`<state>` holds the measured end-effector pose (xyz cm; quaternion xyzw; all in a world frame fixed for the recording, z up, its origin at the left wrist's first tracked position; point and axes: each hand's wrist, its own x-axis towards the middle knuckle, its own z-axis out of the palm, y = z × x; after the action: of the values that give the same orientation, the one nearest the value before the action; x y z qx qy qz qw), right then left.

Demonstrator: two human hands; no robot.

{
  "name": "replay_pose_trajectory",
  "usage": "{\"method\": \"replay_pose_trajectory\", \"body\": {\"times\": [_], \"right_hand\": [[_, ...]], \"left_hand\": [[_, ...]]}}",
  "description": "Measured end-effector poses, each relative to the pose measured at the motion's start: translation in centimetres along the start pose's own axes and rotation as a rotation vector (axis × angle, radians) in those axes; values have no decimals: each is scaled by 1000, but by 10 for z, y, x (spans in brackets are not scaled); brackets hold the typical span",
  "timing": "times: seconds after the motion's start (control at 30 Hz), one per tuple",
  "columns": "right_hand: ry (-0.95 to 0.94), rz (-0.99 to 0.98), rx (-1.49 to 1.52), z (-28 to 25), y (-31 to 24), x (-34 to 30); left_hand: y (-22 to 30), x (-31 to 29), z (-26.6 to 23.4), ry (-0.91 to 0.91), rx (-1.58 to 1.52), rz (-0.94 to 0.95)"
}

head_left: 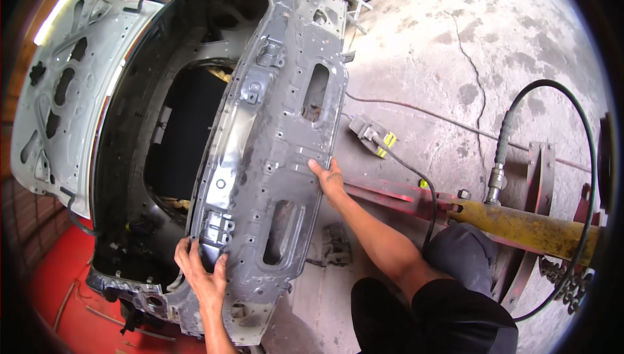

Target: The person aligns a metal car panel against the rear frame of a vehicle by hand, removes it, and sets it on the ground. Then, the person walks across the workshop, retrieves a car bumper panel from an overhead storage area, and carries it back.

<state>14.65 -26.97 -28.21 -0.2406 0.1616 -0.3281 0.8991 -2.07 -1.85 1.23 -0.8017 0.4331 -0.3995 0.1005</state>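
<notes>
Both hands grip a grey stamped rear panel (273, 159) of a car body, held tilted against the open trunk end. Left hand (203, 275) clamped on the panel's lower inner edge, fingers spread and wrapped over the lip, just beside a small square bracket on the panel. Right hand (329, 178) closed on the opposite, outer edge at about mid-length, thumb on the face, fingers behind the flange. Panel runs from above both grips to well below the left one; two oblong cut-outs lie between the grips, one above the right hand and one below it. Beyond the left grip: open trunk cavity (182, 139), dark inside, wiring visible at its lower rim. Farther out from that grip, white trunk lid (62, 87) raised, its inner ribbing showing. Outward of the right grip: concrete floor (468, 48), stained, with a long crack. A thin cable with a grey connector (367, 133) lies near the right hand. A yellow hydraulic ram (520, 227) on a red frame rail (390, 195) sits below the right forearm, black hose (585, 139) looping from it. Red surface (58, 289) under the left grip. Brick wall at far left edge.
</notes>
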Motion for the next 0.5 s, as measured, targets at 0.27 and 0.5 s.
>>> {"method": "replay_pose_trajectory", "body": {"times": [0.27, 0.5], "right_hand": [[113, -28, -43, 5, 11, 6], [64, -23, -60, 5, 8, 7]], "left_hand": [[2, 1, 3, 34, -24, 16], [1, 0, 1, 17, -7, -1]]}}
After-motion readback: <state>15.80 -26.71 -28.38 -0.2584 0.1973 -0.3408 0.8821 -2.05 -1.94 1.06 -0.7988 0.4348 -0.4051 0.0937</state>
